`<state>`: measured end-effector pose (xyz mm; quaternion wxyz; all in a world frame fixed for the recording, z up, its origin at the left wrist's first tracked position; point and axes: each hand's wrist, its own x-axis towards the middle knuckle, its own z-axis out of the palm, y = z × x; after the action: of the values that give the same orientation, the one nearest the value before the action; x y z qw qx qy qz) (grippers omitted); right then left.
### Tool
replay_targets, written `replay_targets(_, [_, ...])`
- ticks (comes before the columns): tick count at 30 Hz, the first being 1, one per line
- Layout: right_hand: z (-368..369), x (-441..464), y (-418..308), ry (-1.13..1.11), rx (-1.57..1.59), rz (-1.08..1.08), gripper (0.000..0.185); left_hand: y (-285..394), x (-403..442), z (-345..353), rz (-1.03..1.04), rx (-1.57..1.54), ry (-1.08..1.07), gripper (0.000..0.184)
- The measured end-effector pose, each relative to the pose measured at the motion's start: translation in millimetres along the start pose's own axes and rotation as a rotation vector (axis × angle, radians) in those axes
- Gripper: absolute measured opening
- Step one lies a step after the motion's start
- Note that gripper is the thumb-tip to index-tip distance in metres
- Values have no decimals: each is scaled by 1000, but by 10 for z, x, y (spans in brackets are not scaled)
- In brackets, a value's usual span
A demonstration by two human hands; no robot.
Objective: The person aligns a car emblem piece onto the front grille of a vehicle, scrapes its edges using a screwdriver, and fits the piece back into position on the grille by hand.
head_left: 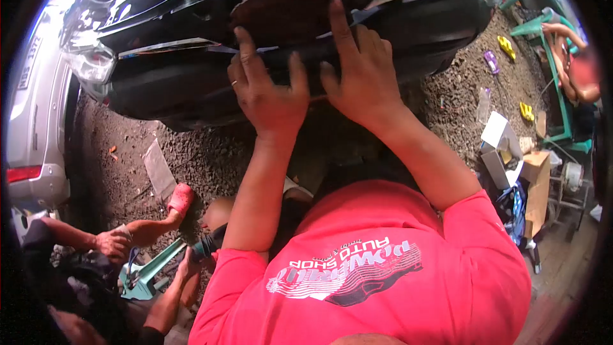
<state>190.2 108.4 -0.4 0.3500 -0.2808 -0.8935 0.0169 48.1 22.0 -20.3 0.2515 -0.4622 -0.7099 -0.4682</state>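
Note:
Both of my hands are at the front of a black car bumper point(172, 80), beside a dark, rounded area point(284, 13) in its middle. My left hand point(271, 99), with a ring on one finger, has its index finger stretched toward the lower left edge of that area. The thumb stands apart. My right hand point(367, 80) reaches further up, its index fingertip at the right edge of the area and its other fingers partly bent. Neither hand holds anything that I can see. Whether the fingertips press on the surface, I cannot tell.
Headlights point(92, 64) flank the bumper. A silver vehicle point(41, 128) stands at left. Lower left, a co-worker's hands point(115, 243) are near a green metal piece point(150, 271). At right lie an open white box point(501, 147), yellow items point(506, 46) and another person's arm point(562, 57).

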Motion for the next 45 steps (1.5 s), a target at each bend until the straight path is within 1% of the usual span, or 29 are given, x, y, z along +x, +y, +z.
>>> replay_targets(3, [-6,7,-9,-18,17,10,102,13,0,-25,-9,-12,-20,86])
replay_targets(6, [-21,10,-20,-22,-1,7,105,16,-8,-31,-75,-45,-54,86])
replay_targets(8, [-5,12,-17,-9,-12,21,105,-15,-7,-1,-11,-38,-22,86])
replay_targets(12, [4,23,-19,-6,11,13,106,-23,-27,-10,-19,-33,-36,86])
replay_targets(15, [5,26,-25,-13,-11,13,105,11,-15,-14,-88,-47,-50,89])
replay_targets(17, [-10,25,-27,-17,-17,16,104,-5,6,5,1,-9,9,92])
replay_targets(27, [-4,31,-7,7,-2,6,100,-10,3,10,12,17,-18,95])
replay_targets(29, [-1,33,31,81,20,-30,94,9,6,6,-4,5,-15,95])
replay_targets(30, [-21,34,33,76,15,-24,94,13,4,6,-6,-1,-22,95])
replay_targets(32, [-91,64,18,62,68,12,85,11,1,6,-3,25,-20,95])
replay_targets(33, [-103,84,24,56,63,21,85,15,3,3,-5,18,-30,95])
replay_targets(35, [-112,145,63,219,18,-78,71,19,2,5,-15,29,-32,94])
replay_targets(36, [-119,175,84,215,12,-71,71,0,-9,15,-16,22,-39,94])
replay_targets(38, [-147,227,116,248,39,-137,64,-32,-18,32,16,33,-2,93])
replay_targets(42, [-242,273,98,257,55,-175,62,-45,-38,44,-30,-28,-12,92])
replay_targets(45, [-340,311,46,152,23,-143,59,-73,-38,38,-18,14,-26,91])
